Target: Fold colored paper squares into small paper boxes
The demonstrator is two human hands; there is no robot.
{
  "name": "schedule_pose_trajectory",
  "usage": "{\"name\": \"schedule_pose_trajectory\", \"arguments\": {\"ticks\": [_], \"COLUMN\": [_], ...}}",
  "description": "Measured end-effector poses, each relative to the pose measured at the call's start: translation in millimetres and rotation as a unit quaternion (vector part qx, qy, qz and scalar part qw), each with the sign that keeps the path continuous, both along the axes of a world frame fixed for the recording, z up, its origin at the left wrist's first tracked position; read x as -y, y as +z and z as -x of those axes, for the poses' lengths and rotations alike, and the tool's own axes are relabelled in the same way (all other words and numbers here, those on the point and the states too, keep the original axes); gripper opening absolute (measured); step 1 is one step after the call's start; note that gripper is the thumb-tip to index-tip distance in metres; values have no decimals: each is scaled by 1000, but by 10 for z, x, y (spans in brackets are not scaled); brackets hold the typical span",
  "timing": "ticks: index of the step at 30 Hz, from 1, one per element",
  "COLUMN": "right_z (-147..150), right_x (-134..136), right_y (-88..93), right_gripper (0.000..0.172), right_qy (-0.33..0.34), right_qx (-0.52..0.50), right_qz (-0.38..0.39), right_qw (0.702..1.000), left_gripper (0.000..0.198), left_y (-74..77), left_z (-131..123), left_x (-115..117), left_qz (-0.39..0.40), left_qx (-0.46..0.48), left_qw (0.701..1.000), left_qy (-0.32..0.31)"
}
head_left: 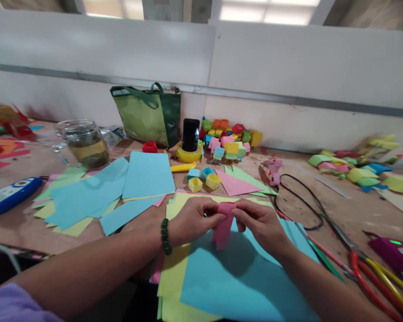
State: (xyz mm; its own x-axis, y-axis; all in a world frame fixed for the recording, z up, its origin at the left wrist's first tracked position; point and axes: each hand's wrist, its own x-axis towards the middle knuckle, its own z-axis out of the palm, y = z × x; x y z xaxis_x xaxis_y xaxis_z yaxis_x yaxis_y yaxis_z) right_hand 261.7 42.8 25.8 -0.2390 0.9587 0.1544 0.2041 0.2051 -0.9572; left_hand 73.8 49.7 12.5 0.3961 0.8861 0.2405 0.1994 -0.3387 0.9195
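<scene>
A pink strip of paper [224, 228], creased lengthwise, is held upright between my two hands. My left hand [198, 219], with a green bead bracelet at the wrist, pinches its upper left edge. On the other side my right hand [260, 223] grips the top right corner between thumb and fingers. Beneath them lies a blue sheet [242, 281] on top of yellow sheets [173, 273]. Just beyond the hands stand small folded paper boxes, among them a yellow box [213, 181] and a blue box [193, 173]. A pink paper triangle [237, 182] lies beside them.
Blue cut sheets [149, 174] lie left, near a glass jar [87, 145]. A green bag [147, 114], a phone [190, 134] and a pile of coloured paper shapes [230, 141] line the wall. At right are a glue gun [274, 171], its cable and scissors [356, 264].
</scene>
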Motion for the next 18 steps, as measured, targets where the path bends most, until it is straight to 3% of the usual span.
{"name": "schedule_pose_trajectory", "arguments": {"ticks": [7,13,18], "right_z": [-18,-8,-13], "right_x": [-2,22,41], "right_y": [35,44,25], "right_gripper": [22,23,15], "right_qy": [5,4,16], "right_qx": [-47,-68,-92], "right_qz": [39,44,23], "right_qw": [998,997,995], "left_gripper": [22,24,21], "left_y": [50,77,51], "left_z": [19,37,20], "left_x": [57,79,59], "left_qz": [76,36,-14], "left_qx": [49,36,18], "left_qw": [993,994,997], "left_qy": [-76,-97,-72]}}
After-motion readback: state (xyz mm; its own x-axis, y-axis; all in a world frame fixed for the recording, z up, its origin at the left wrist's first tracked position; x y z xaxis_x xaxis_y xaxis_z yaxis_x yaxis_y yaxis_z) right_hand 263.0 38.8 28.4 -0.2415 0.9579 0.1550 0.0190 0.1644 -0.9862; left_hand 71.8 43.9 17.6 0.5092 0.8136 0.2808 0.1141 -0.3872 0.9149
